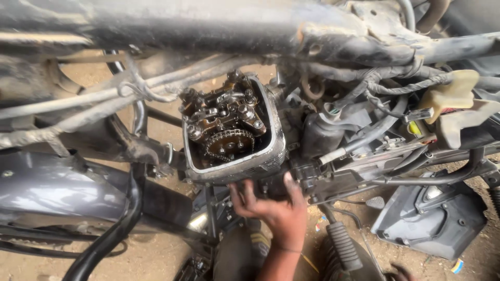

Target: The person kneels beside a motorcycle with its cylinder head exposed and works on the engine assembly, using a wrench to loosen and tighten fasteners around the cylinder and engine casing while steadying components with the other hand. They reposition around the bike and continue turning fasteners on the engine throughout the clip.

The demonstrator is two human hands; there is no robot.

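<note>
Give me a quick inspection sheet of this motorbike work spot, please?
Surface: sandy dirt ground.
Job's things: open engine head, cover off, toothed sprocket and chain showing.
Clutter: grey plastic panel lying on the ground.
Hands: one hand reaches beneath the engine head, thumb against it; which hand is unclear. Fingertips at the bottom edge.
Cables: grey wire bundle along the frame.
Surroundings: footpeg, black hose.

A small torn wrapper scrap (320, 226), red and white, is lying on the dirt just right of the wrist. Another scrap (457, 266), blue and yellow, is lying on the ground near the lower right corner, below a grey panel (432, 218).
</note>
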